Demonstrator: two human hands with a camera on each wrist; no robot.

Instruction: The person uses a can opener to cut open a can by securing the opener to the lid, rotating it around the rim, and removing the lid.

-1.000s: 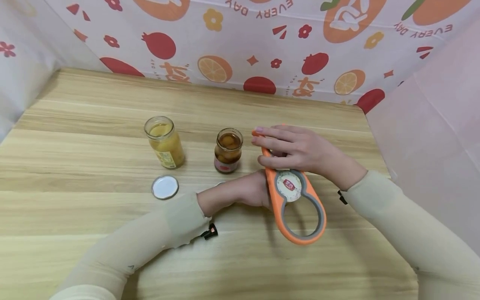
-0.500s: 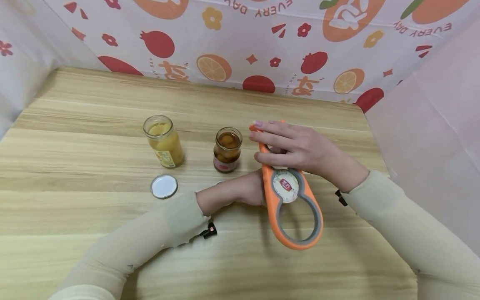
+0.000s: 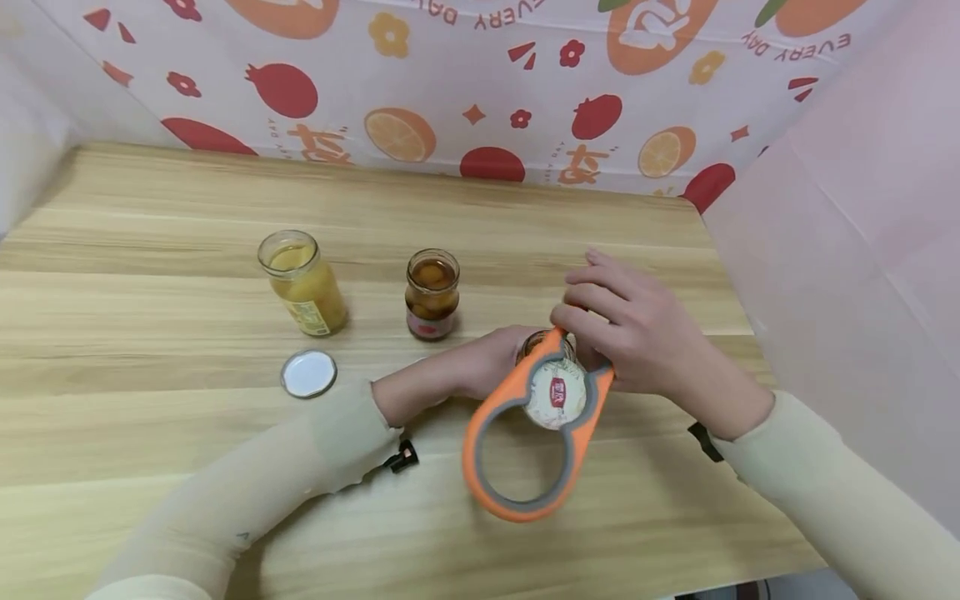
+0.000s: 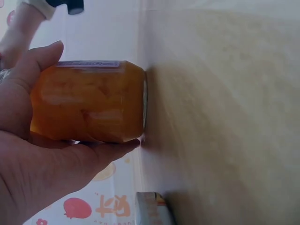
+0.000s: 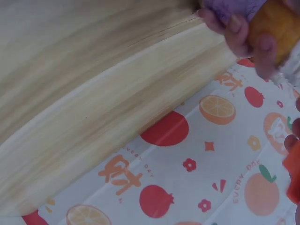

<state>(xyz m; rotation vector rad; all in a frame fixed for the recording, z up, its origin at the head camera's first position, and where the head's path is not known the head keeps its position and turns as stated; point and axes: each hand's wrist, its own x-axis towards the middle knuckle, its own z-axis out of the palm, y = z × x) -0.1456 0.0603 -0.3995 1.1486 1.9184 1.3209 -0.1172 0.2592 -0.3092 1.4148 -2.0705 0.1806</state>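
My left hand (image 3: 491, 362) grips a glass jar of orange fruit (image 4: 89, 103), which stands upright with its base on the table, thumb on one side and fingers on the other. My right hand (image 3: 637, 325) curls round one end of an orange jar opener (image 3: 474, 454) with grey inner rings. A round white lid with a red mark (image 3: 555, 396) sits inside the opener. Just beyond the lid, the jar's glass rim shows, so the lid appears off the mouth. The right wrist view shows the left fingers (image 5: 265, 49) round the jar.
On the wooden table (image 3: 150, 467), an open jar of yellow fruit (image 3: 311, 296) stands left of an open jar with brown contents (image 3: 432, 300). A loose lid (image 3: 308, 373) lies with its white inside up. A fruit-print cloth (image 3: 330, 100) hangs behind.
The opener has swung round, its free ring moving left and nearer and its held end moving right and nearer. My right fingers, straighter before, are now curled; the jar's rim has come into sight.
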